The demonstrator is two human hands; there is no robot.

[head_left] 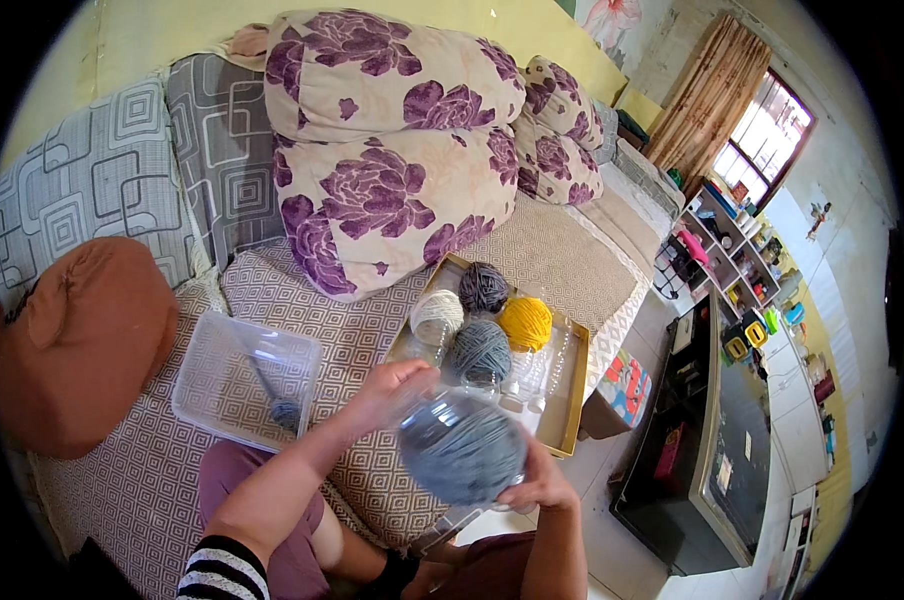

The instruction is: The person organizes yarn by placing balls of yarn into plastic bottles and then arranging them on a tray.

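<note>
A clear rounded plastic container (412, 418) with grey-blue yarn (462, 455) inside is held tilted above my lap, slightly blurred. My right hand (542, 480) grips its lower right side. At the upper left rim my left hand (397, 385) is closed, its fingers partly hidden by the plastic. Just beyond, a gold-edged tray (569, 410) holds a white yarn ball (437, 318), a dark grey yarn ball (483, 287), a yellow yarn ball (525, 323) and a grey yarn ball (481, 352), with clear plastic pieces around them.
To the left a clear plastic bin (197, 385) contains a small grey yarn bundle (284, 412) with a strand. A brown cushion (82, 350) lies farther left on the patterned sofa cover (132, 500). Floral bedding (392, 190) is piled behind. A black glass-topped table (737, 470) stands right.
</note>
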